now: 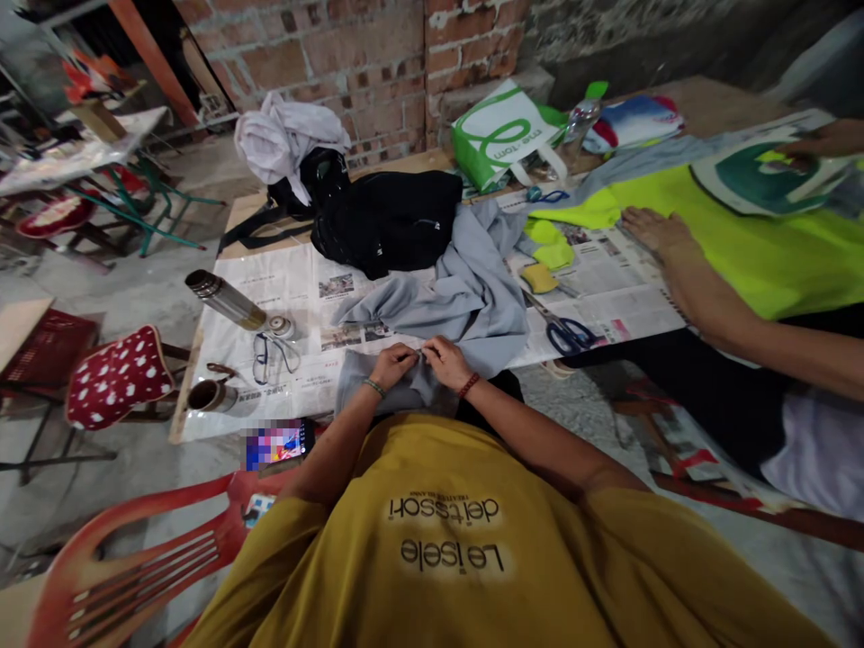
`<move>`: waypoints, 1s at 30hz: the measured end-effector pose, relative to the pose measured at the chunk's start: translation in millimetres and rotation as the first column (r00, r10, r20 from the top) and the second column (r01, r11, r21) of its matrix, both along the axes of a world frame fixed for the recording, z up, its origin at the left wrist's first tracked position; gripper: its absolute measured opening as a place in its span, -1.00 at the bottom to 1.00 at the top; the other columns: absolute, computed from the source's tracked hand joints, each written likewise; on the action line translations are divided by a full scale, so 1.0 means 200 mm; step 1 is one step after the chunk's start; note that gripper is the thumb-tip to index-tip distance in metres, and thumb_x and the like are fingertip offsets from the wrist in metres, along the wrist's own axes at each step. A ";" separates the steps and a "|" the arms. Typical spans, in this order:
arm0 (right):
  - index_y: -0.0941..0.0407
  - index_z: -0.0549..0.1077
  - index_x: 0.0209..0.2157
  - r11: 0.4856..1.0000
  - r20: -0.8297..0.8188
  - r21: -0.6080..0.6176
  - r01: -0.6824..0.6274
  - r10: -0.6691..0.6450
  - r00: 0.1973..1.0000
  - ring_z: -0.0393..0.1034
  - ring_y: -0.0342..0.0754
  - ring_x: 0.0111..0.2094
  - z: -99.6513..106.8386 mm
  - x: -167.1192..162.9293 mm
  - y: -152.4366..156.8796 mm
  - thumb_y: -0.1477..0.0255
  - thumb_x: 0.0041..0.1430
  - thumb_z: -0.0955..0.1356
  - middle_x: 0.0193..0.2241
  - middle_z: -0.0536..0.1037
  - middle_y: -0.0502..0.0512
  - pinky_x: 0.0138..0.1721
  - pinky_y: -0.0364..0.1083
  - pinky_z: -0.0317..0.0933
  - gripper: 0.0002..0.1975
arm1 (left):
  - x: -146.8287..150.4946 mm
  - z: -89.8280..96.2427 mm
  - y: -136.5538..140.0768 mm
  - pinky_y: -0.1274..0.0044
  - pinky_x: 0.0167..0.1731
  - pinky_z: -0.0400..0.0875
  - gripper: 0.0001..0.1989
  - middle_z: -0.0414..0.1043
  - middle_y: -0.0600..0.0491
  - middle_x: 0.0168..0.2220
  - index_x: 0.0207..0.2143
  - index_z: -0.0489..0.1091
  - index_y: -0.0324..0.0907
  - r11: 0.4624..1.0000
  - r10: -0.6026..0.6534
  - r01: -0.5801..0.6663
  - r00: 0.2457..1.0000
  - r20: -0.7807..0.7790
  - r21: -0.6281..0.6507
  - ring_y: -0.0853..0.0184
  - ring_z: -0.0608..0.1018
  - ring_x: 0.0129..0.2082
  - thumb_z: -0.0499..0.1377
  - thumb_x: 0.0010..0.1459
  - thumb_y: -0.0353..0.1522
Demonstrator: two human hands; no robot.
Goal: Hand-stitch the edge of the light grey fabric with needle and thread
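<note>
left hand [390, 367] / right hand [446, 364] | pinching rumpled grey cloth [476, 292] | weave probably smooth

Dim light, edges apparently blurred.

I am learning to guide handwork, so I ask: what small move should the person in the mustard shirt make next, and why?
Perhaps slide the right hand a little along the grey cloth while the left hand steadies it: both seem to pinch it, close together, and more grey cloth lies bunched on the newspaper.
</note>
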State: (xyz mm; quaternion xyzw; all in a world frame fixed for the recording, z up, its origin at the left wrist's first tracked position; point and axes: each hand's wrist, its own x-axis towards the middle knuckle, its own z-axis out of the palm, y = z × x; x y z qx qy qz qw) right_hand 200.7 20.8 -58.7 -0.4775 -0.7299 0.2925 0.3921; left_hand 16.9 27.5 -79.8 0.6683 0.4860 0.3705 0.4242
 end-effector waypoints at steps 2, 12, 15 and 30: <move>0.08 0.42 -0.39 0.997 -0.024 -0.057 0.049 -0.050 0.998 0.40 -0.08 -0.37 0.03 -0.01 0.00 0.45 0.23 0.27 -0.50 0.51 0.00 -0.19 -0.11 0.28 -0.87 | 0.01 0.00 0.00 0.52 -0.27 0.40 -0.88 0.48 0.05 -0.44 -0.49 0.52 -0.19 1.000 0.015 -0.015 1.000 -0.009 0.015 0.37 0.48 -0.39 0.26 0.07 -0.35; 0.04 0.32 -0.42 0.963 -0.300 -0.249 0.105 -0.180 0.937 0.35 -0.14 -0.55 0.12 -0.02 0.05 0.34 0.17 0.28 -0.66 0.39 -0.14 -0.35 -0.15 0.27 -0.89 | 0.01 -0.02 -0.02 0.51 -0.28 0.42 -0.89 0.47 0.05 -0.45 -0.52 0.49 -0.17 0.996 -0.008 0.012 0.999 -0.054 0.084 0.36 0.49 -0.40 0.24 0.07 -0.41; 0.04 0.27 -0.40 0.934 -0.458 -0.357 0.022 -0.195 0.867 0.36 -0.18 -0.59 0.20 -0.01 0.13 0.25 0.16 0.33 -0.63 0.40 -0.16 -0.49 -0.19 0.21 -0.81 | 0.00 -0.02 -0.02 0.50 -0.28 0.43 -0.89 0.47 0.04 -0.44 -0.52 0.48 -0.17 0.995 -0.013 0.019 0.998 -0.062 0.100 0.36 0.49 -0.39 0.24 0.07 -0.41; 0.08 0.38 -0.34 0.869 -0.801 -0.427 -0.252 -0.234 0.551 0.52 -0.16 -0.41 0.40 0.02 0.29 0.39 0.11 0.48 -0.49 0.54 -0.10 -0.22 -0.08 0.47 -0.80 | -0.01 -0.04 0.00 0.49 -0.28 0.43 -0.87 0.44 0.05 -0.45 -0.52 0.46 -0.14 0.996 -0.040 0.042 0.999 -0.027 0.077 0.35 0.49 -0.39 0.24 0.10 -0.38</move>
